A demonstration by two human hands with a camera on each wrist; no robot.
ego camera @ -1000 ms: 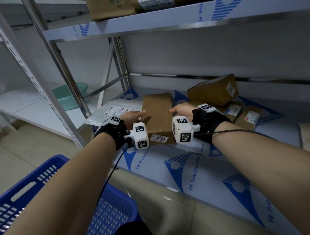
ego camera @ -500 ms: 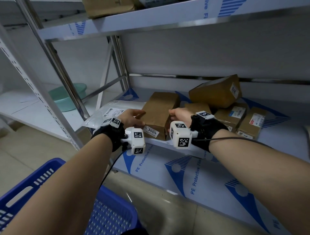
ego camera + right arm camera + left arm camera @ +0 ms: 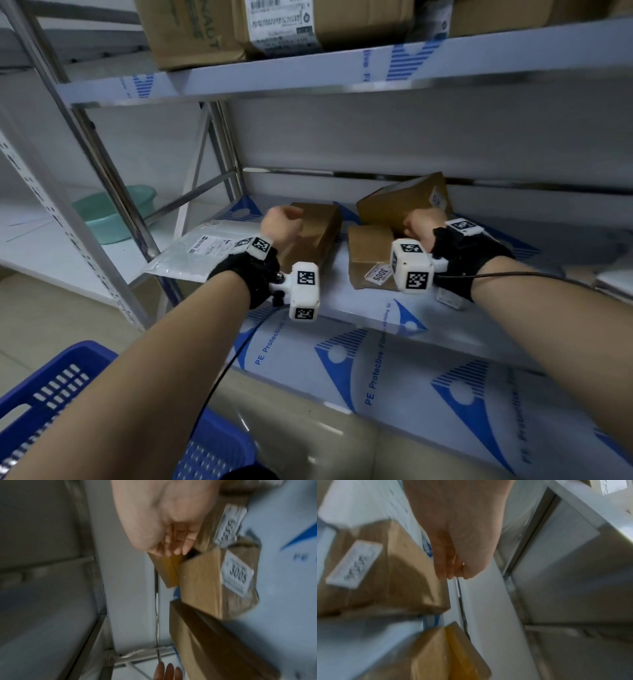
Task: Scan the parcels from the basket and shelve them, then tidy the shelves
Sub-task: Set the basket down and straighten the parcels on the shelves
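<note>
The shelving looked finished and the tidying step in hand. The left hand point(image 3: 281, 228) hung loosely curled, holding nothing, at nine o'clock of the upright brown parcel point(image 3: 317, 233). The right hand point(image 3: 418, 226) lay with straight fingers against the parcels at three o'clock; whether it gripped any I cannot tell. Next, I judge, the tilted parcel point(image 3: 404, 202) needed squaring. One label point(image 3: 379, 275) read 3005; the shelf point(image 3: 359, 308) film read "PE Protective". The basket point(image 3: 51, 394) stood at seven o'clock.

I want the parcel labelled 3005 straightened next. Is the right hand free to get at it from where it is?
Probably yes. The right hand holds nothing and hovers just behind the 3005 parcel, whose top is uncovered. A tilted box crowds the back.
</note>
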